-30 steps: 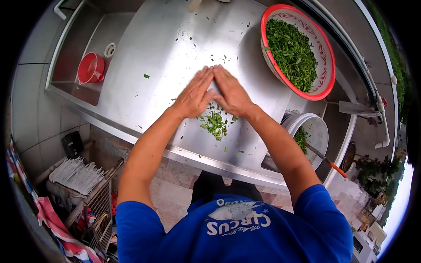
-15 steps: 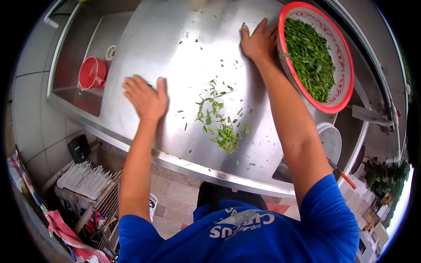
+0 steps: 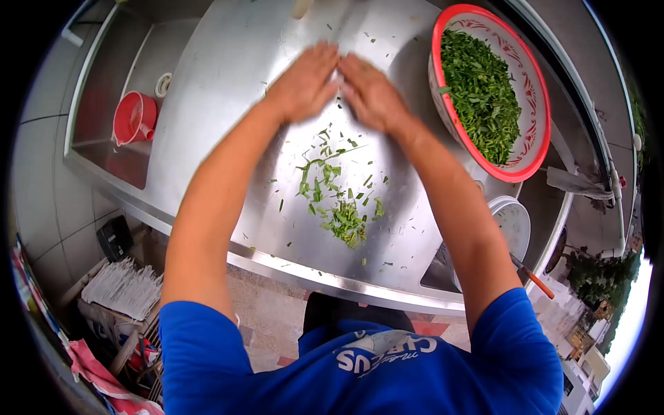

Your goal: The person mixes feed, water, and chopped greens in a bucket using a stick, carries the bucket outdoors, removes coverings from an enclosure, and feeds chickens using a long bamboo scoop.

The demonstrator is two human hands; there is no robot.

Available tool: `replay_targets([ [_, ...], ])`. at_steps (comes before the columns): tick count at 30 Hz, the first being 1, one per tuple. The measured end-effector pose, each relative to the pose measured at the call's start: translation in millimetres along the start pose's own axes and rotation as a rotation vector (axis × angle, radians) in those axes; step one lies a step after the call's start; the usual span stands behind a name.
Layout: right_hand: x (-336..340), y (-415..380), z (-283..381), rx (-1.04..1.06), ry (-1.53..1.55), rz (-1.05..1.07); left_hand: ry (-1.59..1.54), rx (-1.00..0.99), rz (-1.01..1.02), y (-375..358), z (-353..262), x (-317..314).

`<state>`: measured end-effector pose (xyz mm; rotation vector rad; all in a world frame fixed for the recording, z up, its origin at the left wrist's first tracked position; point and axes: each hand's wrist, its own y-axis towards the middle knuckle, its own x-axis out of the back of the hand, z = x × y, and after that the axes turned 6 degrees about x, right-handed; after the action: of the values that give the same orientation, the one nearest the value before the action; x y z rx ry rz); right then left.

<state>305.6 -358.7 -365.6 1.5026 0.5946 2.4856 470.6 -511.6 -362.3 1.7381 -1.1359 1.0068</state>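
- Greens (image 3: 348, 221), chopped, lay in two places: a thin spread with a small near heap mid-counter, and a big pile (image 3: 478, 100) in the bowl at the right. A few scraps lay farther off, beyond the hands.
- Far left, a red scoop (image 3: 130, 119) sat in the sink (image 3: 104, 111), near the drain (image 3: 163, 84).
- The left hand (image 3: 299, 84) was low over the far part of the counter (image 3: 214, 90), beyond the heap. Its fingers looked straight and pressed together, though blurred; it held nothing visible.
- The right hand (image 3: 373, 97) mirrored it, fingers extended and close together, also blurred. The fingertips of the two hands nearly met at the far side; whether they touched, I could not tell. The hands formed a peak, with the loose greens on the near side of it.
- The bowl (image 3: 531, 111), red-rimmed, leaned toward the counter. By my judgement, most of the cutting and collecting was done, since the bowl held far more than the counter. The spread, the heap and the stray scraps were left outside it.
- Near right, below the bowl, stood a bucket (image 3: 513, 225), with an orange handle (image 3: 540, 284) jutting beside it.
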Motion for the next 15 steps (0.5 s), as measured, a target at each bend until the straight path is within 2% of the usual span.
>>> replay_targets([
  [1, 6.7, -15.1, 19.4, 0.017, 0.052, 0.005, -0.041, -0.017, -0.020, -19.0, -17.2, -0.3],
  [3, 31.3, -41.5, 43.6, -0.100, 0.283, 0.064, -0.367, -0.004, 0.068, -54.9, -49.5, 19.7],
  [4, 31.6, -53.4, 39.1, -0.081, 0.152, 0.011, -0.341, -0.035, 0.054, -56.5, -49.2, 30.0],
  [5, 32.3, -55.5, 33.2, -0.184, 0.054, -0.024, -0.324, -0.063, 0.046, -60.5, -46.6, 37.6],
  [6, 29.5, -54.1, 26.0, -0.286, -0.039, -0.056, -0.272, 0.032, -0.069, -54.6, -33.6, 42.7],
  [7, 25.4, -46.4, 18.1, -0.372, -0.132, -0.095, -0.204, 0.129, -0.196, -39.9, -5.5, 47.1],
  [9, 20.5, -30.3, 8.2, -0.479, -0.199, -0.084, -0.020, 0.444, -0.327, -15.7, 68.9, 45.5],
  [11, 18.8, -22.8, 10.0, -0.553, -0.273, -0.023, 0.407, 0.483, -0.562, 4.9, 151.2, 26.6],
  [13, 16.6, -16.2, 7.7, -0.518, -0.290, -0.001, 0.429, 0.519, -0.442, 21.1, 216.3, 27.4],
  [15, 17.0, -19.0, 10.6, -0.512, -0.314, 0.021, 0.377, 0.499, -0.358, 51.3, 226.7, 15.2],
])
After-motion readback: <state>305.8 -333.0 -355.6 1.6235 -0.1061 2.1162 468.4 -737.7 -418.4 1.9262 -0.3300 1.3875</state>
